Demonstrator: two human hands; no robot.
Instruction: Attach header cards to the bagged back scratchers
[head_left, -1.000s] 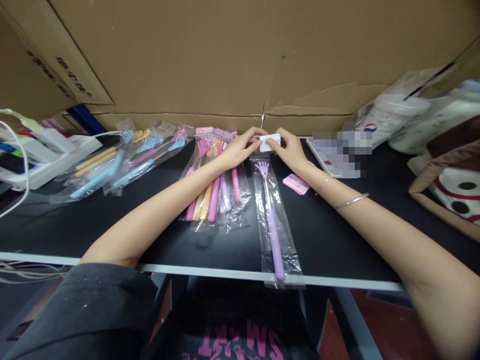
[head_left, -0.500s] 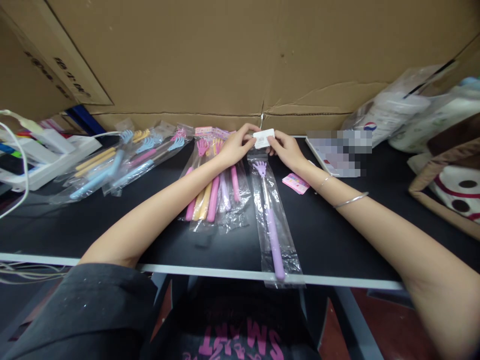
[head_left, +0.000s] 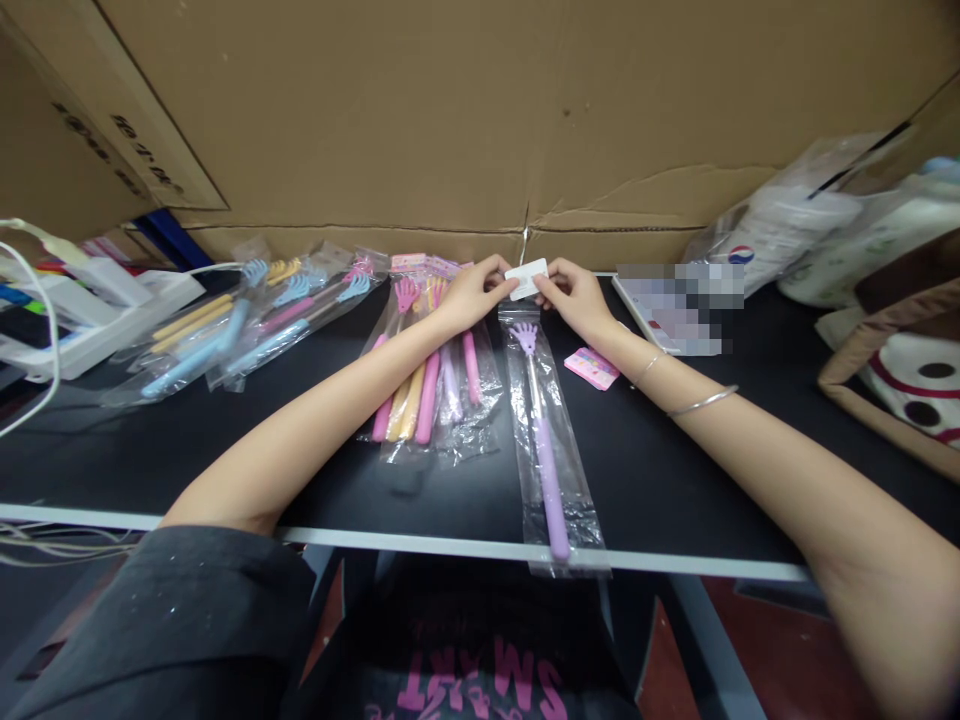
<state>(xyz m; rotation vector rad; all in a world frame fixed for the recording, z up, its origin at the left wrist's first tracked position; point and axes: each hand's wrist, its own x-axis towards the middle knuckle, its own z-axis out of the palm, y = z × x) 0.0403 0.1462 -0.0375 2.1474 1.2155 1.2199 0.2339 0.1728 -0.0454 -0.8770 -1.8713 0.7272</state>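
Note:
Between my two hands is a small white card (head_left: 527, 279). My left hand (head_left: 478, 291) pinches its left edge between thumb and fingers. The right edge is gripped the same way by my right hand (head_left: 576, 298). Just below the card lies a purple back scratcher (head_left: 550, 470) in a clear plastic bag (head_left: 574, 470), its hand-shaped head toward the card and its handle end over the table's front edge. A small stack of pink printed cards (head_left: 592, 368) rests beside my right wrist. Under my left forearm are several bagged back scratchers (head_left: 427, 400) in pink, yellow and purple.
More bagged back scratchers (head_left: 274, 310) lie at the left, near a white power strip (head_left: 112, 325) with cables. At the right are a blurred flat white item (head_left: 664, 315), a bagged cup (head_left: 787, 225) and a brown-handled bag (head_left: 885, 370). Cardboard (head_left: 450, 120) walls the back of the black table (head_left: 322, 480).
The white card is tilted slightly differently between my fingers. Both hands stay in nearly the same place, and the bagged purple back scratcher lies as before.

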